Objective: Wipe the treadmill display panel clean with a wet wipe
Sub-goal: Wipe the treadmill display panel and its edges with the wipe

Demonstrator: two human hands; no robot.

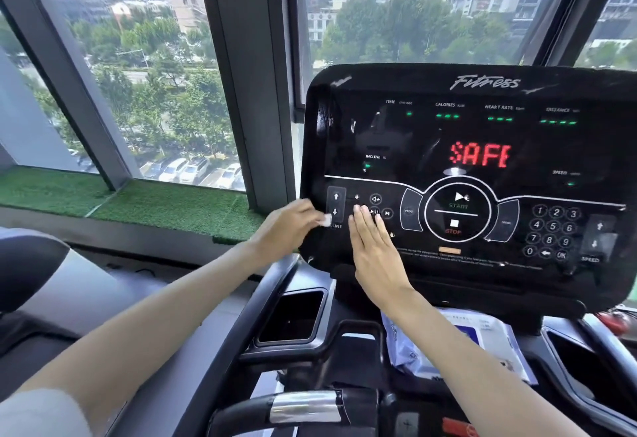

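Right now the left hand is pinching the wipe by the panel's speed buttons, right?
No. The head view shows the left hand pinching the wipe by the incline buttons, at the panel's left edge, not the speed buttons.

Wipe pack below the display panel; window behind it.
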